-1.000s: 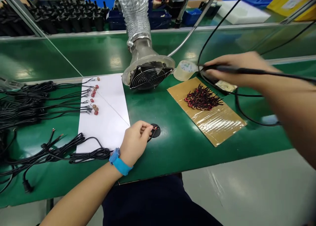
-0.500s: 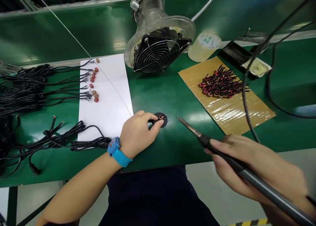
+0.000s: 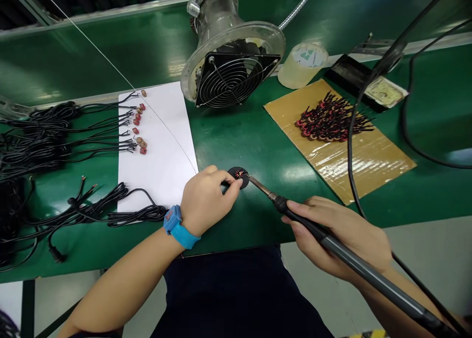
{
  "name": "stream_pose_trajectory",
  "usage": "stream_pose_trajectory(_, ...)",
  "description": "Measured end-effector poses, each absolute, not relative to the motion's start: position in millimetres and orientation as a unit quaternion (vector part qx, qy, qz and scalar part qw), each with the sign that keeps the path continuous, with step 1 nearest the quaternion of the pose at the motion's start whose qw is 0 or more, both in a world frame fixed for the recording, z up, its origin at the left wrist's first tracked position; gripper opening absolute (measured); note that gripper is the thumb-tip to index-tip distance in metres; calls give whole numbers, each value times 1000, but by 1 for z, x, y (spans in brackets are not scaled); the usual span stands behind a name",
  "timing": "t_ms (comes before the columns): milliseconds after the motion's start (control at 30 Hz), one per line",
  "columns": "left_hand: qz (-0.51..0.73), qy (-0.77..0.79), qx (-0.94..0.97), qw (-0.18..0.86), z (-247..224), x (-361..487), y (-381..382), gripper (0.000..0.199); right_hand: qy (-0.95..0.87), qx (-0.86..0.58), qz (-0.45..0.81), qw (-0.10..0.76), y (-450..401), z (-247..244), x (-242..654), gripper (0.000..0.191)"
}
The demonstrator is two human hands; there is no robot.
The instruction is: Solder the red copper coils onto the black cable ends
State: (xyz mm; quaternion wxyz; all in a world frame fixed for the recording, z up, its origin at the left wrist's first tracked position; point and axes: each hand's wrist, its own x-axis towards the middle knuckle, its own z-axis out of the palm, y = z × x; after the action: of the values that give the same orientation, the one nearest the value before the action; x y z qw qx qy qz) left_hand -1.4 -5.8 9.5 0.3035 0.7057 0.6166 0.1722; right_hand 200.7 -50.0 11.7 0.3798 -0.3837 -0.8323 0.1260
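My right hand (image 3: 339, 230) grips a soldering iron (image 3: 354, 261), its metal tip reaching the right edge of a small black round disc (image 3: 233, 171). On the disc lies a small part with red and yellowish wire ends (image 3: 239, 173). My left hand (image 3: 208, 195) is closed in a pinch at the disc, thumb tip beside the wire ends. A thin solder wire (image 3: 167, 128) runs down from the upper left into this hand; its end between the fingers is hard to make out. A blue wrist strap (image 3: 180, 228) is on my left wrist.
A fume extractor fan (image 3: 236, 79) hangs over the green bench. White paper (image 3: 162, 111) at left carries small red and copper coils beside black cables (image 3: 37, 136). On brown board (image 3: 332, 166) lies a pile of black-and-red wired parts (image 3: 328, 121). Behind are a tape roll (image 3: 302, 65) and sponge tray (image 3: 385, 92).
My right hand has moved left with the soldering iron, bringing its tip from apart to the disc's edge. My left hand keeps its pinch at the disc.
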Motion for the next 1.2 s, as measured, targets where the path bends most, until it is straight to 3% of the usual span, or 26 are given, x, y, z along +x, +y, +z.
stream_pose_trajectory(167,175,615,707,304,8,-1,-6,22,-831,-393,116,375,-49,12,200,41)
stream_pose_trajectory(467,175,615,712,292,6,-2,-7,23,-782,-428,121,437,-49,3,212,57)
stream_pose_trajectory(733,188,597,731,272,3,0,-9,22,-825,-437,108,342,-11,-32,181,9)
stream_pose_trajectory(1200,198,590,749,227,0,4,-13,18,-832,-453,144,286,3,-26,168,21)
